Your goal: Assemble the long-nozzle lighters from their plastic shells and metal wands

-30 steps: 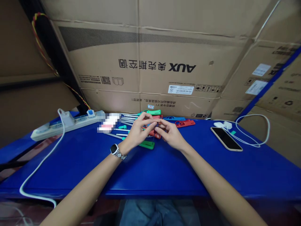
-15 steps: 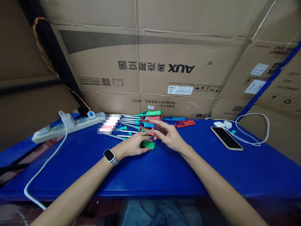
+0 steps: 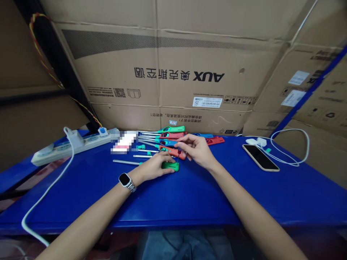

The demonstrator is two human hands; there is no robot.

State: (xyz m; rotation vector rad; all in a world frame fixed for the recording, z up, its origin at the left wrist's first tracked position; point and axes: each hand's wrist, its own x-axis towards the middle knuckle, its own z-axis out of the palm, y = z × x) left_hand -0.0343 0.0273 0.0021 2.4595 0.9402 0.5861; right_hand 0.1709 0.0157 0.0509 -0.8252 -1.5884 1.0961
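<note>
My left hand [image 3: 157,164] holds a green long-necked gas lighter [image 3: 174,166] down on the table, its metal tube pointing left. In my right hand [image 3: 199,151], thumb and fingers are pinched on a small screwdriver [image 3: 178,157]. Its thin dark shaft slants down to the end of the green handle; most of its grip is hidden by the fingers. Whether the tip sits in a screw is too small to tell. Just beyond both hands lie several more lighters, among them a red one [image 3: 170,135], an orange one [image 3: 170,150] and another green one [image 3: 176,129].
A white power strip [image 3: 81,143] with plugs and cables runs along the left. On the right lie a phone [image 3: 260,157], a white charger [image 3: 261,142] and a looped cable. Cardboard [image 3: 179,97] stands behind the blue table [image 3: 189,202]. A blurred-out patch [image 3: 124,142] is near the strip.
My right hand's fingers have drawn together in a tighter pinch over the screwdriver, covering its purple grip. My left hand stays on the green lighter, whose tube now shows further left.
</note>
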